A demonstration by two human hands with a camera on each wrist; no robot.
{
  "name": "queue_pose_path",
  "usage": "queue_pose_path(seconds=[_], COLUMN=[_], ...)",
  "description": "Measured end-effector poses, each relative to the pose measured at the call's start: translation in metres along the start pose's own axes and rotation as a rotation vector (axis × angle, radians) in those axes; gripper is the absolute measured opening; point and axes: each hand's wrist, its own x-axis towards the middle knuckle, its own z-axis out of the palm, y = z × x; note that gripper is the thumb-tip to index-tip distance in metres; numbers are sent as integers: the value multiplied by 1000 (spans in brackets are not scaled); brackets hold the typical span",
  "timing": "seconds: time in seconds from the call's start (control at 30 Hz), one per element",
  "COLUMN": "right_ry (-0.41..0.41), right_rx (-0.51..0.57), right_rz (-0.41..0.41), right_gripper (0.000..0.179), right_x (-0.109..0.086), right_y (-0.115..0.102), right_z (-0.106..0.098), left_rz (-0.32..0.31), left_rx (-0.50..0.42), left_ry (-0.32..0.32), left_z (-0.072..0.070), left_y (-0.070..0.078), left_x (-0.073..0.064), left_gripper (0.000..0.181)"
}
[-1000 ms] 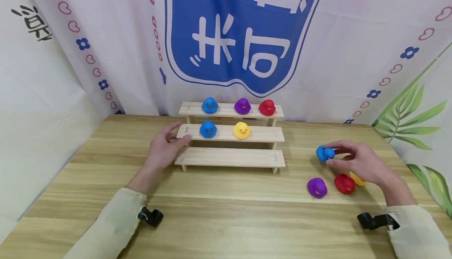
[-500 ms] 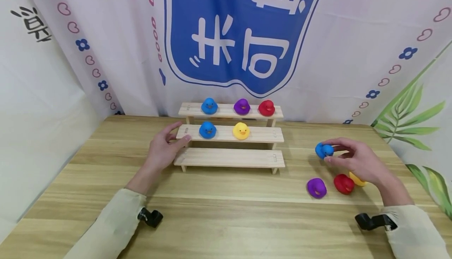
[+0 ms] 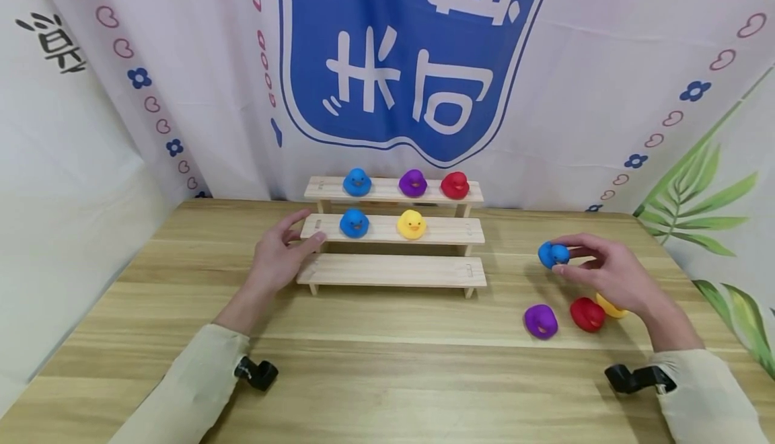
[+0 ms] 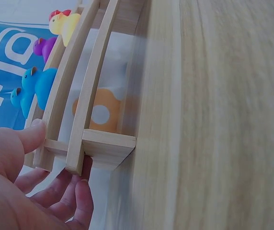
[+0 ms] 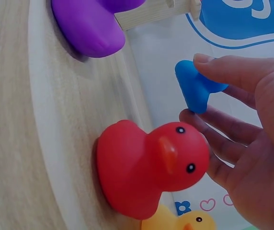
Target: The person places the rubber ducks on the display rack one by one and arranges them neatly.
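Observation:
My right hand (image 3: 608,272) pinches a blue rubber duck (image 3: 553,254) between thumb and fingers, to the right of a three-tier wooden stand (image 3: 393,270). In the right wrist view that blue duck (image 5: 194,86) shows beyond a red duck (image 5: 137,167). My left hand (image 3: 281,252) grips the left end of the stand, thumb on the middle tier and fingers beneath. On the top tier sit a blue duck (image 3: 357,182), a purple duck (image 3: 413,183) and a red duck (image 3: 455,186). The middle tier bears a blue duck (image 3: 354,223) and a yellow duck (image 3: 412,225).
On the wooden table (image 3: 387,383), near my right hand, lie a purple duck (image 3: 541,321), a red duck (image 3: 586,314) and a yellow duck (image 3: 610,305) partly hidden by the hand and the red one. A printed cloth (image 3: 230,94) hangs right behind the stand.
My right hand has raised the blue duck slightly and moved it a little farther back from the ducks on the table. The left hand keeps its grip on the stand.

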Motion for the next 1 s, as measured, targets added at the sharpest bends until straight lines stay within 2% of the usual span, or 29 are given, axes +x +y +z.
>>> queue_pose_path(seconds=[0.6,1.0], right_ry=[-3,1], right_rx=[21,15], right_rz=[-6,28], right_gripper=[46,49], right_x=[1,0], right_y=[-2,-2], right_z=[-1,-2], left_rz=[-4,-7], left_rx=[14,16], left_ry=[-4,-6], left_z=[0,-2], left_y=[1,2], left_x=[-2,-3], left_gripper=[69,69])
